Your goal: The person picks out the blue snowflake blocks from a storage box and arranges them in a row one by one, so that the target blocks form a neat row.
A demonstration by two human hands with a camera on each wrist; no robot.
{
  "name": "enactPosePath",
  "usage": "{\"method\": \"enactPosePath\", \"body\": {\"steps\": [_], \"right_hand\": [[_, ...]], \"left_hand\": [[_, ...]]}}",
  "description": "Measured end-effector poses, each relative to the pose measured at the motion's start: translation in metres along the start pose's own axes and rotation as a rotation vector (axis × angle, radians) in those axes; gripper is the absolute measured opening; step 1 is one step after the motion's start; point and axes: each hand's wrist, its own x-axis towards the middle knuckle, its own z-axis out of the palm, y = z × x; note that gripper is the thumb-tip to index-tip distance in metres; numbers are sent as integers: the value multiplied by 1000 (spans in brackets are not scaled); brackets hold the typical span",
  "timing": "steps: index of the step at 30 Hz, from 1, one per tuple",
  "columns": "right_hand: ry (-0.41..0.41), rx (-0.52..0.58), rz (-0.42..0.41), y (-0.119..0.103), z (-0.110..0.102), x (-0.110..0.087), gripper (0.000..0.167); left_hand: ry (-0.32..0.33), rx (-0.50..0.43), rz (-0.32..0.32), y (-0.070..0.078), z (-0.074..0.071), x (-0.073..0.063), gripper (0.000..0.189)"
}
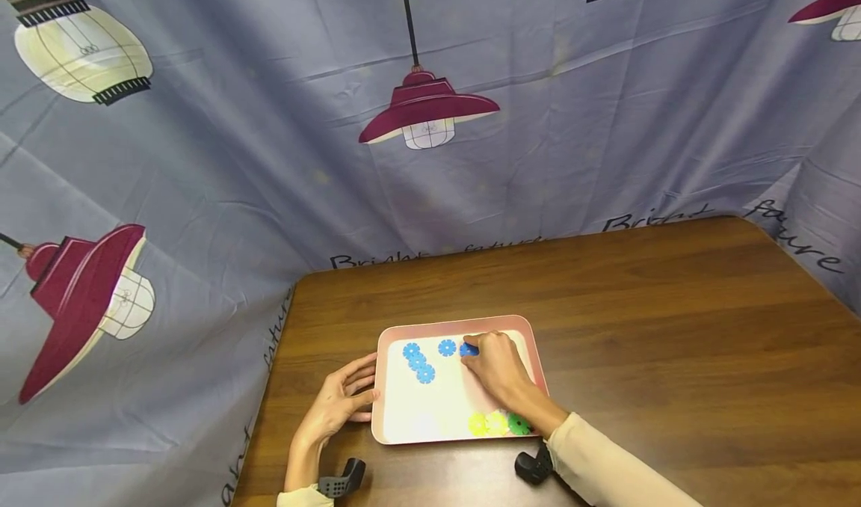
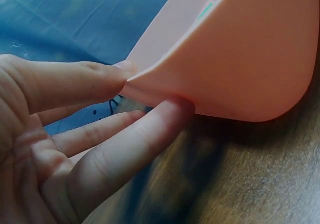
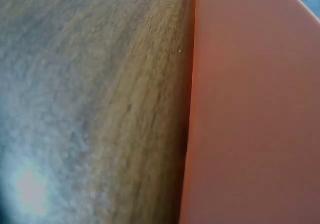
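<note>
A pink tray with a white inside point(image 1: 430, 410) lies on the table. My left hand point(image 1: 332, 402) holds its left side, thumb at the rim and fingers against the outer wall point(image 2: 250, 69). Over the tray's far right part, my right hand point(image 1: 499, 365) pinches a blue notched plastic disc point(image 1: 468, 350), mostly covered by its fingers. Another blue disc point(image 1: 447, 348) lies just left of it. Three blue discs point(image 1: 417, 361) form a slanting row at the left. Along the near edge are yellow discs point(image 1: 477, 425) and a green disc point(image 1: 519, 424), partly beneath my right forearm.
The brown wooden table point(image 1: 673, 342) extends far to the right. Behind it hangs a grey-blue curtain point(image 1: 282, 118) printed with lamps. Black wrist devices are worn at the left wrist point(image 1: 343, 479) and right wrist point(image 1: 533, 465). The tray's wall point(image 3: 255, 109) fills much of the right wrist view.
</note>
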Motion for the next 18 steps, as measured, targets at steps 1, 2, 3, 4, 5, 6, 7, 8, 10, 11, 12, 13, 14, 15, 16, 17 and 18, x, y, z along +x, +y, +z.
{"method": "enactPosePath", "body": {"steps": [1, 2, 3, 4, 5, 6, 7, 8, 10, 11, 12, 13, 14, 15, 16, 17, 18], "right_hand": [[2, 14, 1, 1, -1, 0, 28], [5, 27, 1, 2, -2, 0, 29], [7, 38, 6, 2, -3, 0, 29], [9, 48, 11, 3, -4, 0, 30], [12, 61, 21, 4, -6, 0, 31], [15, 70, 27, 4, -8, 0, 31], [20, 80, 31, 4, -11, 1, 32], [24, 84, 34, 4, -13, 2, 32], [38, 87, 37, 5, -18, 4, 32], [53, 96, 27, 6, -21, 5, 32], [63, 106, 25, 6, -24, 7, 31], [71, 111, 25, 7, -26, 8, 31], [80, 113, 24, 8, -29, 9, 31], [90, 118, 20, 9, -33, 10, 31], [98, 127, 15, 10, -36, 11, 30], [103, 132, 12, 11, -40, 12, 30], [103, 133, 14, 11, -44, 13, 30]], "left_hand": [[0, 2, 0, 0, 0, 0, 64], [-2, 4, 1, 0, 0, 0, 64], [-2, 5, 1, 1, 0, 0, 64], [-3, 8, 1, 1, 0, 0, 64], [-2, 9, 1, 1, 1, 0, 64], [-2, 8, 0, 1, 1, 0, 64], [-1, 8, 0, 1, 1, 1, 64], [0, 8, 0, 1, 1, 1, 64], [2, 10, -1, 1, 1, 1, 64], [3, 8, -2, 1, 1, 1, 64], [3, 7, -3, 1, 1, 1, 64], [4, 8, -3, 1, 1, 1, 64], [5, 8, -5, 1, 1, 1, 64], [6, 8, -6, 1, 1, 1, 64], [6, 8, -6, 1, 1, 1, 64], [6, 7, -6, 1, 1, 1, 65], [6, 6, -7, 1, 1, 1, 65]]}}
